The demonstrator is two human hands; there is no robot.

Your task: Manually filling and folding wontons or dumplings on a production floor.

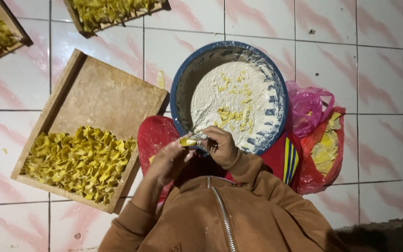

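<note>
Folding is the step we have in hand: our left hand (170, 161) and our right hand (218, 145) meet just below the blue basin (179, 88), and between their fingertips we pinch a small yellow wrapper (187, 141), partly closed. Both hands are curled narrow around that one piece; the right hand seems also to grip a small pale tool or scrap, but we cannot tell which. The basin holds a white paste flecked with yellow bits and stands on the tiled floor (374, 70), right above our hands. Left of the basin lies a wooden tray (99, 93), its near half heaped with finished yellow folded pieces (78, 161), its far half bare. Right of the basin, touching it, a red and pink plastic bag (311, 140) holds flat yellow sheets. More filled trays (113, 11) sit beyond the basin, at the top edge. As we judge it, the next move calls for a firm pinch to seal the wrapper, then a short reach left of the basin to the tray.
</note>
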